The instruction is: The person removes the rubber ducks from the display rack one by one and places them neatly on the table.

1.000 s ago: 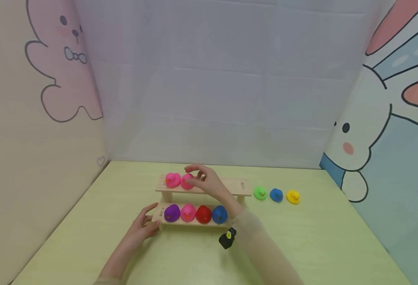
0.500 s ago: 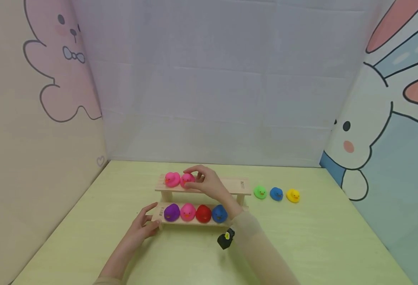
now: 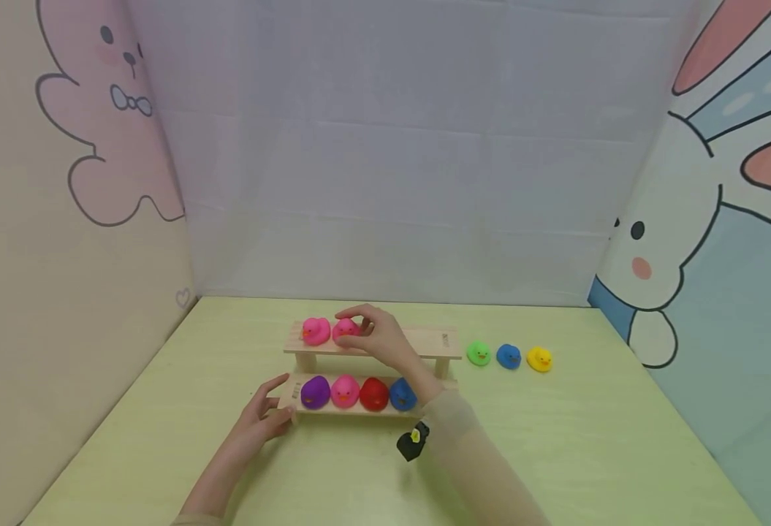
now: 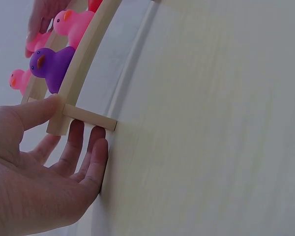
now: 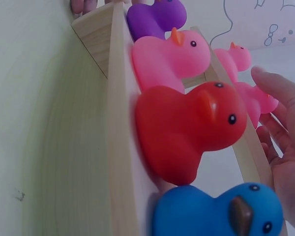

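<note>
My right hand pinches a pink rubber duck between thumb and fingers on the upper board of a two-tier wooden rack. Another pink duck sits to its left, facing left. On the lower board stand a purple duck, a pink duck, a red duck and a blue duck, in a row. My left hand grips the lower board's left end. In the left wrist view, its thumb lies on the board end and its fingers curl underneath.
Right of the rack, a green duck, a blue duck and a yellow duck rest on the pale table. Decorated side walls and a white back sheet surround the table. A black object hangs at the right wrist.
My right thumb and fingers have closed in on the second pink duck, which has turned to face more toward the front. My left hand keeps its hold on the rack.
</note>
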{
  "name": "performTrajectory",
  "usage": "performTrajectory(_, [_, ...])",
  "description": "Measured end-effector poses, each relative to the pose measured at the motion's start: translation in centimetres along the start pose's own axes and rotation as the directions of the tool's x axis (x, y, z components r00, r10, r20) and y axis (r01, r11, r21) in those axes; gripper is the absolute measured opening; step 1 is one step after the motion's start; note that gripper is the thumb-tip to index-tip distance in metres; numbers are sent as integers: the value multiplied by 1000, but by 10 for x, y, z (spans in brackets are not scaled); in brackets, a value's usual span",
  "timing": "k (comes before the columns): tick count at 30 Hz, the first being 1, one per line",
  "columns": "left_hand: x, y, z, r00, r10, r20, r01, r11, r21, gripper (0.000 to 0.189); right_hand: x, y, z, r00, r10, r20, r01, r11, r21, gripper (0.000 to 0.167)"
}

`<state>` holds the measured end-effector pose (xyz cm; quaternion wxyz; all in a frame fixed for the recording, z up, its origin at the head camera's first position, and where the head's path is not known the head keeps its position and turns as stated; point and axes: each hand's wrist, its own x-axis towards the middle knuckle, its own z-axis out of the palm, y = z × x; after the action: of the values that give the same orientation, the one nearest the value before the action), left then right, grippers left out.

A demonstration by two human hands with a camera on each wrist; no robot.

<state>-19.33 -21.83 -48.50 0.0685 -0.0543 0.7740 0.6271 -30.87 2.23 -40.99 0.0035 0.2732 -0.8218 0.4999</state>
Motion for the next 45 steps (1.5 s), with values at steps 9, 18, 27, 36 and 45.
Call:
performTrajectory(9, [1, -1, 0, 1000, 7, 7, -7, 1000, 3, 62, -2, 2, -3, 1000, 10, 22, -10, 1000, 5, 41])
performTrajectory(18, [2, -2, -1, 1000, 14, 13, -15, 1000, 3, 62, -2, 4, -5, 999, -16, 37, 16, 1000, 14, 41])
performTrajectory(27, [3, -3, -1, 1000, 21, 16, -21, 1000, 12, 62, -1, 6, -6, 999, -22, 41, 21, 1000, 17, 42])
performTrajectory(36, [3, -3, -1, 1000, 12, 15, -12, 1000, -3, 62, -2, 5, -6, 998, -36, 50, 35, 999, 23, 42])
performTrajectory(45, [1, -1, -1, 1000, 15, 13, -14, 1000, -4, 62, -2, 6, -7, 998, -19, 52, 18, 999, 31, 41])
